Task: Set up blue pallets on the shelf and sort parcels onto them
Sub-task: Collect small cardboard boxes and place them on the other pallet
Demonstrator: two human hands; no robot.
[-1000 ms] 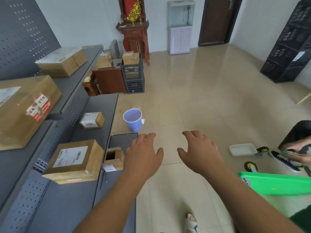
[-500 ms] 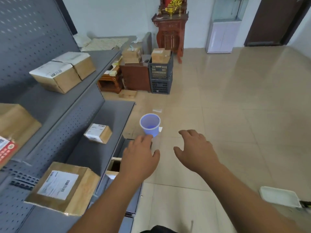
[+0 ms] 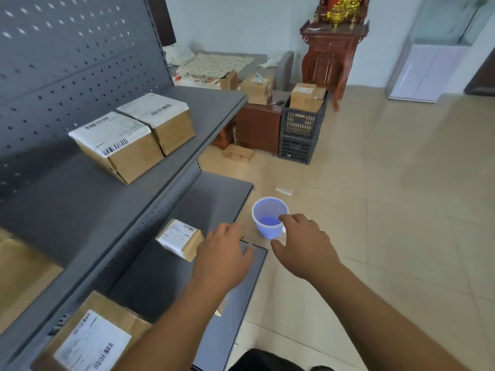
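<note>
parcels point(image 3: 117, 145), two, sit touching on upper shelf point(image 3: 80, 204).

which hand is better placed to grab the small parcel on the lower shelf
Left: the left hand hovers beside the small parcel; the right hand is by the blue bucket.

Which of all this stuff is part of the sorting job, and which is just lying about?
Job: shelf; near upper parcel; far upper parcel; small parcel and big parcel on the lower level. No blue pallet in view.
Lying about: bucket on the floor; crates; altar; white cabinet.
</note>
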